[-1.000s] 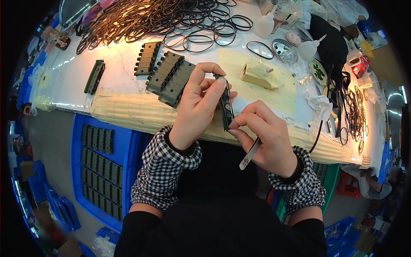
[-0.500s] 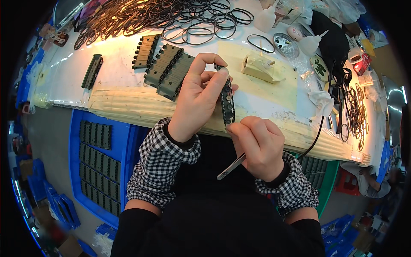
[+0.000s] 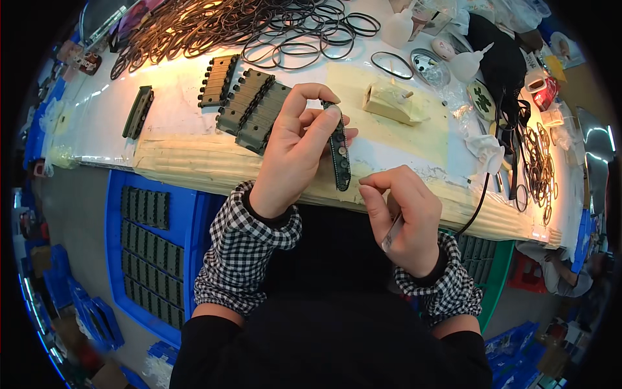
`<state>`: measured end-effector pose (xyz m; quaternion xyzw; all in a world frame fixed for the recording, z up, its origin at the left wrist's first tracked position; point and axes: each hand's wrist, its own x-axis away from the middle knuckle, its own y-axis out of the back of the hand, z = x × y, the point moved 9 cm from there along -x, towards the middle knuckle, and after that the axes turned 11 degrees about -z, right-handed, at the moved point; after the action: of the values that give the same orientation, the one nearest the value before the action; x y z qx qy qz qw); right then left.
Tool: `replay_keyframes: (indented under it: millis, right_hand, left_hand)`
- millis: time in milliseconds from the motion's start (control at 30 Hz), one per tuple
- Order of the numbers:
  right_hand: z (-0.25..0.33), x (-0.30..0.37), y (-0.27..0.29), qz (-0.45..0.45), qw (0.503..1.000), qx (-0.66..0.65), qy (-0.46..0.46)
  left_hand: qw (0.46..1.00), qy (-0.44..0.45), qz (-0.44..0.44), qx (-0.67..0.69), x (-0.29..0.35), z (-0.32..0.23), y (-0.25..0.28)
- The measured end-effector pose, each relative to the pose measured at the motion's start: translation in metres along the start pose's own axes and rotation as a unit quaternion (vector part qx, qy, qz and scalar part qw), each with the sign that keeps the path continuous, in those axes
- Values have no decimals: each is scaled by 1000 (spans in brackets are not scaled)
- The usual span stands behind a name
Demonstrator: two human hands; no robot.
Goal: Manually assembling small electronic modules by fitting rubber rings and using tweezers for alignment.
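Observation:
My left hand (image 3: 288, 155) pinches the upper end of a long, narrow dark green part (image 3: 339, 159), held above the table's front edge. A thin toothed black belt appears to run round its rim, and small round wheels show on its face. Apart from the part's lower end, my right hand (image 3: 411, 217) has thumb and forefinger near each other. Metal tweezers (image 3: 391, 235) are tucked into that palm, mostly hidden by the fingers. Beside my left hand several similar green parts (image 3: 251, 107) lie side by side, and one more (image 3: 138, 112) lies alone farther left.
A heap of thin black belts (image 3: 295, 45) covers the back. A tape-wrapped block with a peg (image 3: 392, 104) sits right of centre, near white squeeze bottles (image 3: 470, 63). Below the table stand a blue tray (image 3: 188, 227) of green parts and a green tray (image 3: 497, 272).
My right hand has drawn away from the part's lower end, to the right. The tweezers have turned further into the palm. My left hand keeps its hold, and the part has shifted slightly left.

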<state>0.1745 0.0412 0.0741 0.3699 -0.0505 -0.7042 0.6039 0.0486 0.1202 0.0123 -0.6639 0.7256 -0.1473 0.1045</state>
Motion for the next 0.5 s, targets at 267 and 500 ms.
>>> replay_keyframes:
  millis: [267,500]
  right_hand:
    - [-25,-17,-24,91,975,-129,-154]
    - [-29,-17,-35,187,952,-150,-190]
  left_hand:
    - [1000,-14,18,18,0,-2,-2]
    - [997,13,7,81,2,0,0]
